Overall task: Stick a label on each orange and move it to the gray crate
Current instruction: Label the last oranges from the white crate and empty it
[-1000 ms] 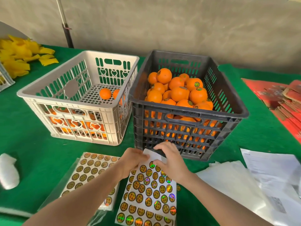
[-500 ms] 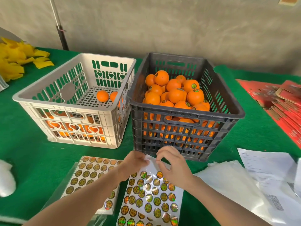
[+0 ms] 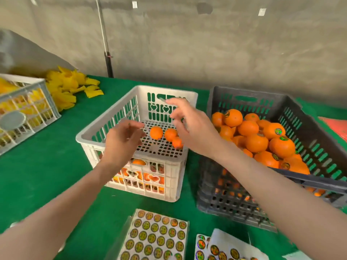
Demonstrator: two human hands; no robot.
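My left hand [image 3: 122,139] hovers over the near left part of the white crate [image 3: 88,136], fingers loosely curled, holding nothing that I can see. Over the same crate my right hand [image 3: 195,128] has its fingers spread, and a small label [image 3: 161,99] seems stuck to the tip of the straight index finger. Three oranges [image 3: 156,132] lie on the white crate's floor between my hands. The gray crate [image 3: 249,91] on the right is heaped with labelled oranges [image 3: 256,142]. Two label sheets [image 3: 155,237] [image 3: 225,248] lie on the green table in front.
Another white crate [image 3: 24,109] with yellow pieces stands at the far left, beside a yellow pile [image 3: 69,87]. A pole [image 3: 107,53] rises behind the table against the wall. Red packaging [image 3: 336,126] shows at the right edge.
Both hands have left the label sheet and risen over the white crate. The view has swung left and tilted up.
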